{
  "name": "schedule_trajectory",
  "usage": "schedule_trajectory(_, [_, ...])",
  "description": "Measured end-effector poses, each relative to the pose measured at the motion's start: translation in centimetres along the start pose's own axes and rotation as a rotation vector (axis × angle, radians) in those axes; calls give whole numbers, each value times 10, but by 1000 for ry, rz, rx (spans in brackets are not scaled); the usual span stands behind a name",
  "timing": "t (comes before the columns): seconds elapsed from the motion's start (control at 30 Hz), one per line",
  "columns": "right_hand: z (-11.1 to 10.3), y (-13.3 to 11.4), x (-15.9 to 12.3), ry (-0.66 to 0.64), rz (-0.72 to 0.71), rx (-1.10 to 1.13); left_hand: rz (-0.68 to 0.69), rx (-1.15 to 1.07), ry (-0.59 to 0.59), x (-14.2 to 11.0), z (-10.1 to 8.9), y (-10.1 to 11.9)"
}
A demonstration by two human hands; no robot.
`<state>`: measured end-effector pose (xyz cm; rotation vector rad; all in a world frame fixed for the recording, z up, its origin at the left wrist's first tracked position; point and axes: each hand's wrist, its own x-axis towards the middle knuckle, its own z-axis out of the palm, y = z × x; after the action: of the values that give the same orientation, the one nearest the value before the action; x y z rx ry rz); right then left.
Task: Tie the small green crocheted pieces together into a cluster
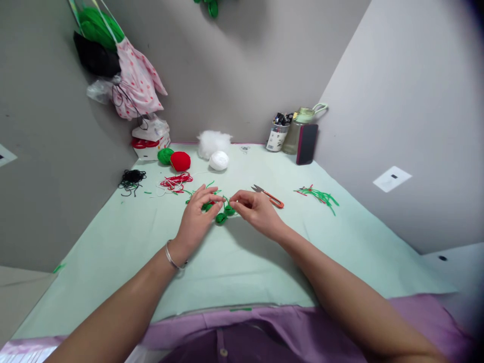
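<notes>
1. Bobbles, green [221,218] – seen against mint tabletop [242,267], just beside the fingertips.
2. Right hand [257,209]: thumb and forefinger pinched on green strand [225,200].
3. Left hand [197,212]: fingertips held near strand – grip cannot be told.
4. Snips, orange-handled [277,202]: placed beyond right hand.

At the middle of the table [242,275], small crocheted balls [221,218] lie between the left hand [200,207] and the right hand [255,209]. Thread snips [279,202] lie just behind the right hand; farther right is a bundle of yarn offcuts [321,195]. At the back right stand a pen cup [277,138], a water bottle [291,140] and, before the bottle, a phone [307,144]. At the back middle, fibre stuffing [212,142] sits behind a yarn ball [219,161]. Left of these, two more balls [180,162] lie before a box [150,151], with tangled yarn [176,182] in front.
</notes>
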<state>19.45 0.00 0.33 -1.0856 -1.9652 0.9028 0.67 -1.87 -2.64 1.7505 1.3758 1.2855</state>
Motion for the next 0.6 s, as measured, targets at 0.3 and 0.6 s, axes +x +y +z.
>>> schedule_trajectory(0.3, [8, 2, -4, 39, -133, -307, -266, -412, -64, 1, -1, 7])
schedule_trajectory(0.6, [9, -1, -5, 44, -138, -337, -279, -473, -76, 0, -1, 12])
